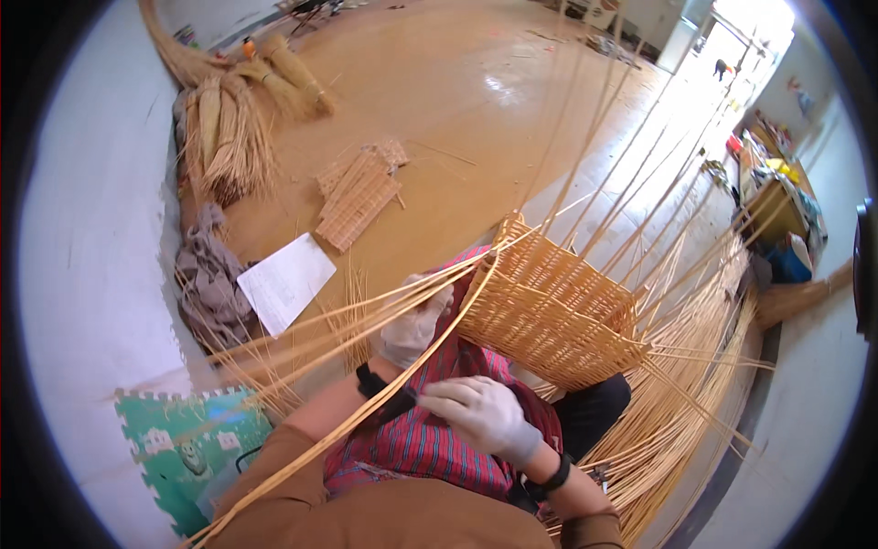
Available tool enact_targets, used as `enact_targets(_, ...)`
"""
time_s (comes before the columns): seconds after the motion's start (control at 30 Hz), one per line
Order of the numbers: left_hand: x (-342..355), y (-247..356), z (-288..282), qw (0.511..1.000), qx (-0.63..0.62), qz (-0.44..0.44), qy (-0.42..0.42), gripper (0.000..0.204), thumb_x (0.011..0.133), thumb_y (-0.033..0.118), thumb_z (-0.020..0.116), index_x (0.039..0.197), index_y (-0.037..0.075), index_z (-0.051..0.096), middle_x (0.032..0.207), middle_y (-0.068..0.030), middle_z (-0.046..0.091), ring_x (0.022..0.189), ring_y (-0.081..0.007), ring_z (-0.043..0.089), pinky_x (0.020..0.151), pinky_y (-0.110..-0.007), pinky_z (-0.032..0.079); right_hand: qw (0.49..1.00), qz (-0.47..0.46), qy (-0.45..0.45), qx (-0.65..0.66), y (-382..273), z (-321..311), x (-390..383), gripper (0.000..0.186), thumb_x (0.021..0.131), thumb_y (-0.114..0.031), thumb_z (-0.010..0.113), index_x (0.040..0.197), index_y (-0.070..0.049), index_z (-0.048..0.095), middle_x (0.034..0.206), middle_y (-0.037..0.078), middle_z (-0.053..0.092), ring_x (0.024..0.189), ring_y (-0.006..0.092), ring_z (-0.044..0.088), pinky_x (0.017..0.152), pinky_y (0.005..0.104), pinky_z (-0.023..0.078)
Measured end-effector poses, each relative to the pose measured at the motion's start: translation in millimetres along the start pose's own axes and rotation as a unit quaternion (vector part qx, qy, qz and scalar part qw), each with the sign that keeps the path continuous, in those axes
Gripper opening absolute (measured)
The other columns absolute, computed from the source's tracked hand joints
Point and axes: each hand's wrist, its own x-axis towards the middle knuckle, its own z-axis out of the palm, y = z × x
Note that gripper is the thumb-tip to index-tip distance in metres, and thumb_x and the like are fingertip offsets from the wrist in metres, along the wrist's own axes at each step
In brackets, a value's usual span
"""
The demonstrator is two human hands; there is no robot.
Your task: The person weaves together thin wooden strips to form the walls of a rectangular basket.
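A tan wicker basket (558, 320) with long upright stakes rests tilted at the person's red striped lap. Loose reed strands (347, 320) stretch from its left corner toward the lower left, crossing in front of my gloved left hand (412, 325), which is blurred; its grip is unclear. My gloved right hand (476, 412) is below the basket, fingers loosely extended toward a long curved strand and the black band on my left wrist, with nothing visible in them.
Reed bundles (238, 137) lie at back left, woven pieces (361, 197) and a white sheet (285, 282) on the floor. A green foam mat (183, 439) is at lower left, long loose reeds (677, 412) lie right, and a cluttered wooden unit (768, 201) stands by the right wall.
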Motion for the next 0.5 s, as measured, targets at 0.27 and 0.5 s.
enact_targets(0.27,11.0,3.3,7.7,0.998,-0.002,-0.039,-0.048,0.025,0.100,0.013,0.070,0.122,0.002,0.062,0.112,-0.0094,0.071,0.099,-0.0154,0.068,0.086,-0.033,0.057,0.988,-0.074,0.118,-0.070,26.2,28.4,91.4,0.037,0.090,-0.019,0.055,0.124,-0.010,0.066,0.130,0.010,0.063,0.122,0.0271,0.060,0.103,0.0444,0.050)
enact_targets(0.5,48.3,-18.1,37.3,0.994,-0.031,0.002,-0.107,0.029,0.100,0.012,0.070,0.125,0.001,0.061,0.115,-0.0106,0.070,0.104,-0.0171,0.067,0.090,-0.034,0.056,0.960,-0.081,0.248,-0.102,22.5,4.6,113.7,0.032,0.083,-0.019,0.065,0.114,-0.013,0.068,0.095,0.007,0.068,0.090,0.0301,0.067,0.082,0.0444,0.053)
